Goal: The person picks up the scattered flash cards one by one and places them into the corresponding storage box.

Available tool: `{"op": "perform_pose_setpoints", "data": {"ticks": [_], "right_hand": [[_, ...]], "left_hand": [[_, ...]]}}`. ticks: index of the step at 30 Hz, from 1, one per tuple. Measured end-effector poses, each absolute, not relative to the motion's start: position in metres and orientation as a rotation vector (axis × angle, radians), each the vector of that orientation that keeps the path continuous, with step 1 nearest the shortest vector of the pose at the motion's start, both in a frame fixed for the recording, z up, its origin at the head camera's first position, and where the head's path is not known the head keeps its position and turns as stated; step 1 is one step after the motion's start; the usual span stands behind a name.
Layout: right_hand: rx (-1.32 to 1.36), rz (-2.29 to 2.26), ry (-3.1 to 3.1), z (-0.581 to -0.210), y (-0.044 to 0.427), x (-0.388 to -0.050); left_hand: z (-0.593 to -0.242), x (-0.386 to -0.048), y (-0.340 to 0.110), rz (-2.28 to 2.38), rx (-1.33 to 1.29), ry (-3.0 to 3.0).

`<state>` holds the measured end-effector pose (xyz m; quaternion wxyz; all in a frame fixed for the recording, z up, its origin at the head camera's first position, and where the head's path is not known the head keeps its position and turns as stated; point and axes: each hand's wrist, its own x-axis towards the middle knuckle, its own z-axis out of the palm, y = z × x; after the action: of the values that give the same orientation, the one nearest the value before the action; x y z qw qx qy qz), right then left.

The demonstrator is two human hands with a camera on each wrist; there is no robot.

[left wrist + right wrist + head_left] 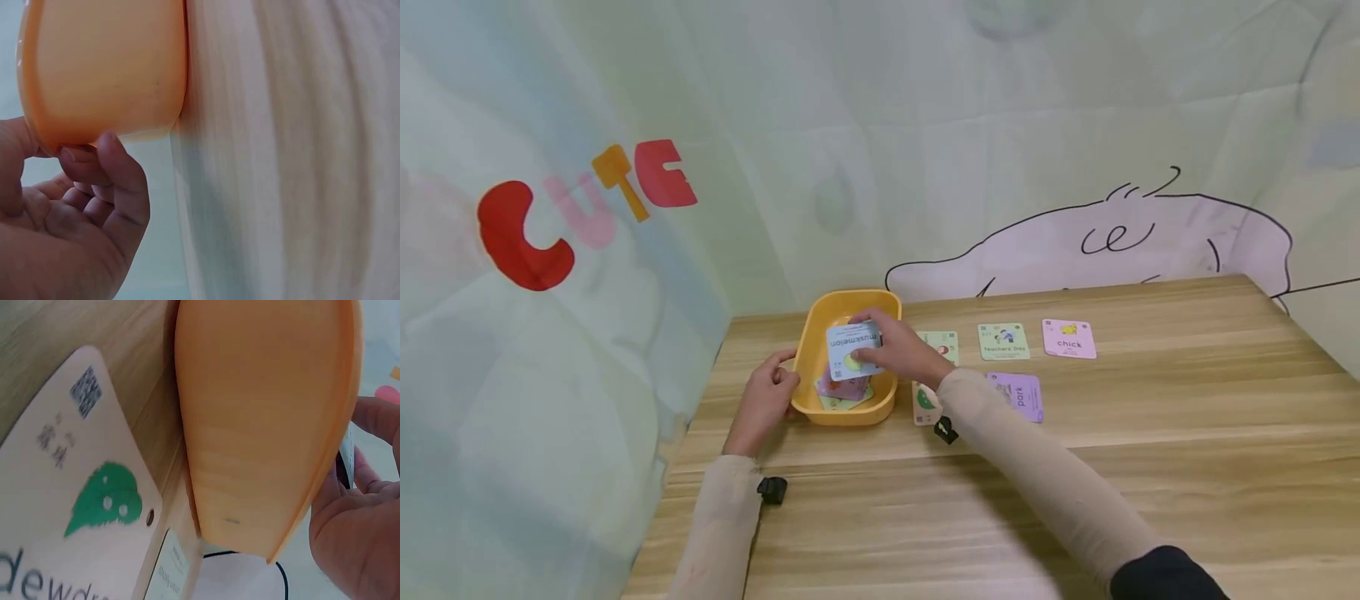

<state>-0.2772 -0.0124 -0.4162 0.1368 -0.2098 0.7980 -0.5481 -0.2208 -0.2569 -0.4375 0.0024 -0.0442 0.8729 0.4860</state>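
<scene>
a person's two hands work at the left part of a wood-grain table [850, 517]. the right hand [904, 346] reaches in from the right and holds a pale blue card [841, 343] printed "muskmelon", grasping it between the thumb, laid on its face, and the fingers at its far right side. the card is over the hollow of a yellow tray [811, 354], a little right of the tray's middle; its lettering is upside down to the person. the card looks almost square, so it has no clear long axis, while the tray's long axis runs from near to far.

just beyond the card's near edge, at the near end of the tray, lie a purple card [852, 389] and a green-edged card [835, 405], overlapping. the held card hides part of the purple one; whether they touch cannot be told.

the left hand [765, 398] is at the tray's left side, its thumb and fingers pinching the rim. the right hand is the one nearer the held card.

right of the tray, flat on the table, are a "dewdrop" card [75, 487], near, with a pale green card [946, 337] farther off, partly behind the right hand. farther right lie a "teachers' day" card [1002, 342], a purple "park" card [1021, 396] nearer the person, and a pink "chick" card [1070, 340], rightmost.
</scene>
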Motion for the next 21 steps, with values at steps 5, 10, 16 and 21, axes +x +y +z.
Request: {"op": "perform_pose_setpoints", "data": {"ticks": [5,10,16,21], "right_hand": [[-0.579,-1.556,2.33,-0.4169,-0.0183,-0.276],[-0.523,-1.527,2.353,-0.4153,-0.0196,-0.2752],[-0.48,-1.5,2.373,-0.4145,-0.0203,-0.275],[-0.447,-1.487,2.393,-0.4147,-0.0216,-0.2745]], "left_hand": [[-0.4373,-0.2209,-0.2569,1.506,-0.148,2.744],[-0.4364,-0.2212,-0.2569,1.496,-0.162,2.74],[-0.4356,-0.221,-0.2565,1.496,-0.156,2.738],[-0.4367,-0.2206,-0.2569,1.505,-0.146,2.739]]}}
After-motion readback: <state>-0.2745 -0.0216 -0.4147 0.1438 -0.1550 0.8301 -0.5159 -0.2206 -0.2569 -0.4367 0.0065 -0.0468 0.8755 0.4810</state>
